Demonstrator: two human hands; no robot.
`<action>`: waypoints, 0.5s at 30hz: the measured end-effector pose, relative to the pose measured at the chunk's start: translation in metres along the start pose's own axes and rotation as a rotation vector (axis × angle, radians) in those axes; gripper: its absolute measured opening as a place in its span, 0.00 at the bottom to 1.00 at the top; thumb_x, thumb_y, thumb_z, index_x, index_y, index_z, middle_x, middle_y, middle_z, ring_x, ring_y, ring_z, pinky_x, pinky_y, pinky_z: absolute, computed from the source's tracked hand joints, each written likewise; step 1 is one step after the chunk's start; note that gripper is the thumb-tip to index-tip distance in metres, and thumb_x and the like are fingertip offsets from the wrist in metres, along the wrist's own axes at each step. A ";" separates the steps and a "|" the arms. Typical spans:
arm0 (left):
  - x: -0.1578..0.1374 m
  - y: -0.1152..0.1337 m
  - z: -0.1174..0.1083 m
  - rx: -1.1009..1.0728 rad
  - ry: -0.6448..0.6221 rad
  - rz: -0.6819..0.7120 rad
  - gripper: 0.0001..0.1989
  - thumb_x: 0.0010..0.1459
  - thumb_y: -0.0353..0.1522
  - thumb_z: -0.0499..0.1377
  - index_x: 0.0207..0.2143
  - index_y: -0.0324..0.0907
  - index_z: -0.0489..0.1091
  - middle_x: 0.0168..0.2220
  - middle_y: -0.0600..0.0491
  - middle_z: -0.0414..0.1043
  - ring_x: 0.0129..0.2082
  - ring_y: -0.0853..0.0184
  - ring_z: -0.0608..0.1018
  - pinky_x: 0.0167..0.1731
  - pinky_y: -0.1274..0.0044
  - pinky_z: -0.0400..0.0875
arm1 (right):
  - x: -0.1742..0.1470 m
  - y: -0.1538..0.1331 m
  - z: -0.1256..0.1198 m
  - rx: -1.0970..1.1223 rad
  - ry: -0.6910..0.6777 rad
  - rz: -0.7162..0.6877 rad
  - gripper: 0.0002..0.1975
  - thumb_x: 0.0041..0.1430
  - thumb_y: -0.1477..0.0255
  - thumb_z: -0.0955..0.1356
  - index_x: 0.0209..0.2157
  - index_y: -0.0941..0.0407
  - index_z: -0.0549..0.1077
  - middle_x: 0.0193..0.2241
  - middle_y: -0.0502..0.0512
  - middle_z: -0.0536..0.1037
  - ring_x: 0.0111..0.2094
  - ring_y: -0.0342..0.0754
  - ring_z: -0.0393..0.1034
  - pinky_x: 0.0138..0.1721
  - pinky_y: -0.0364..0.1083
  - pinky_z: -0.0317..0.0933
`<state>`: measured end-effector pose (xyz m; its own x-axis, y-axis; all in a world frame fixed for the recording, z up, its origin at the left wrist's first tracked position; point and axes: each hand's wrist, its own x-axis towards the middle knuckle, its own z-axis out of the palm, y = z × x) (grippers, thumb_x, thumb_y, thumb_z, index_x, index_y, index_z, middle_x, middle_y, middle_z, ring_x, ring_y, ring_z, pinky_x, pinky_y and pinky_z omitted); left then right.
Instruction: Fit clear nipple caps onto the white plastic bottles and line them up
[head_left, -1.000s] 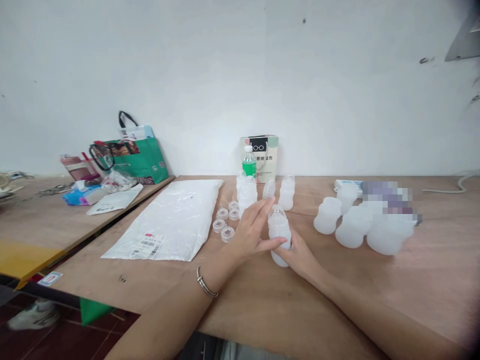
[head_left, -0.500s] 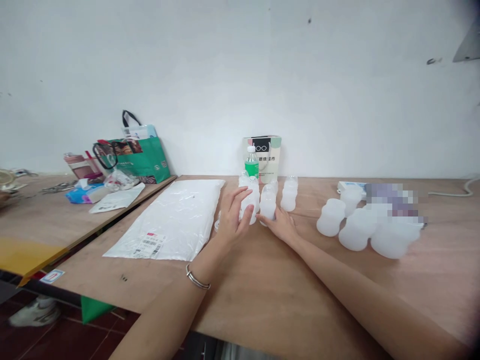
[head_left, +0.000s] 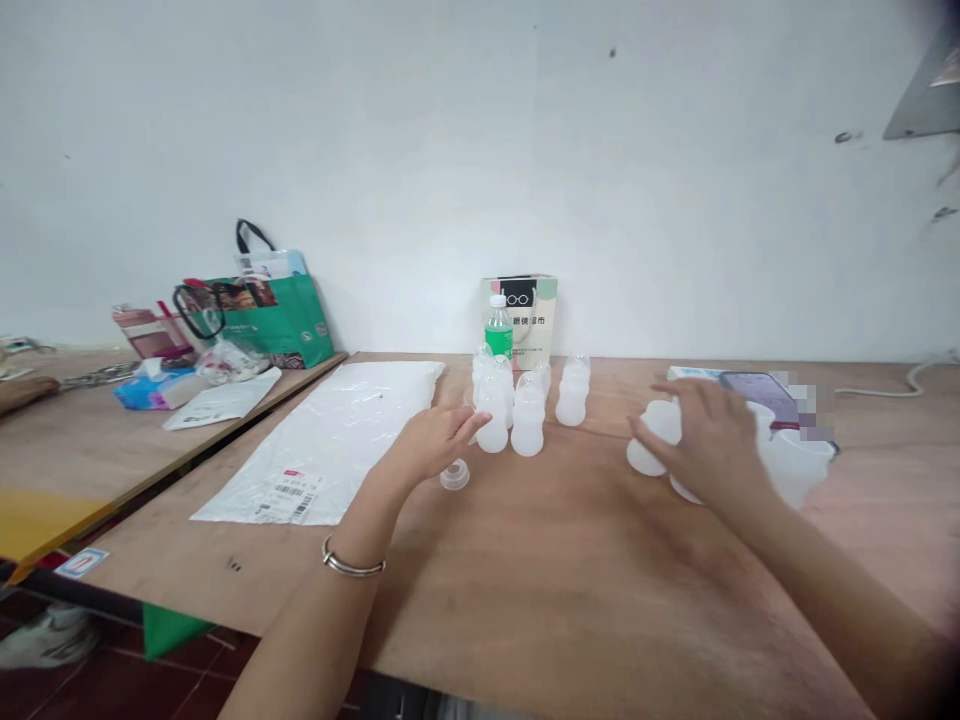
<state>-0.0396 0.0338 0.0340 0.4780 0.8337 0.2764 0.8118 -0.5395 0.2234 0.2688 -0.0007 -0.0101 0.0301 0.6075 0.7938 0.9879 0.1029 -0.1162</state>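
- Just right of the white mailer point(head_left: 322, 430), a clear lid point(head_left: 454, 476) is seen beside the left hand point(head_left: 435, 442), whose grip cannot be told.
- Well right of the mailer, a frosted bottle point(head_left: 663, 422) is flanked by the open right hand point(head_left: 712, 440).
- Right of the mailer, several domed bottles point(head_left: 529, 420) are stood upright.

We see matt, frosted plastic in the bottles point(head_left: 528, 425) and clear, glossy plastic in the cap point(head_left: 454, 475). Our bracelet point(head_left: 352, 570) is polished metal, the mailer point(head_left: 330, 430) shiny, creased plastic, the tabletop point(head_left: 525, 580) smooth wood.
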 end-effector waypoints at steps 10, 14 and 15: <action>-0.005 -0.020 0.011 0.086 -0.377 -0.163 0.25 0.39 0.45 0.62 0.39 0.42 0.66 0.37 0.50 0.71 0.33 0.61 0.73 0.27 0.77 0.61 | 0.021 0.046 0.014 -0.289 -0.311 -0.142 0.21 0.43 0.55 0.69 0.30 0.59 0.72 0.38 0.72 0.72 0.45 0.67 0.62 0.38 0.57 0.54; -0.004 -0.018 0.019 0.123 -0.411 -0.145 0.18 0.41 0.37 0.61 0.36 0.40 0.67 0.34 0.50 0.71 0.31 0.62 0.73 0.25 0.77 0.60 | 0.024 0.037 0.013 -0.235 -0.331 -0.204 0.18 0.41 0.58 0.70 0.30 0.56 0.67 0.39 0.66 0.73 0.45 0.63 0.64 0.41 0.55 0.56; -0.003 -0.017 0.020 0.124 -0.413 -0.143 0.16 0.41 0.35 0.60 0.35 0.40 0.67 0.33 0.50 0.71 0.31 0.63 0.72 0.25 0.77 0.59 | 0.024 0.032 0.010 -0.187 -0.330 -0.199 0.17 0.42 0.58 0.69 0.30 0.55 0.66 0.38 0.64 0.73 0.44 0.62 0.65 0.41 0.55 0.57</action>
<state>-0.0484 0.0431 0.0104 0.4315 0.8894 -0.1512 0.9014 -0.4183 0.1118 0.2995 0.0248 -0.0003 -0.1841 0.8130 0.5524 0.9810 0.1174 0.1542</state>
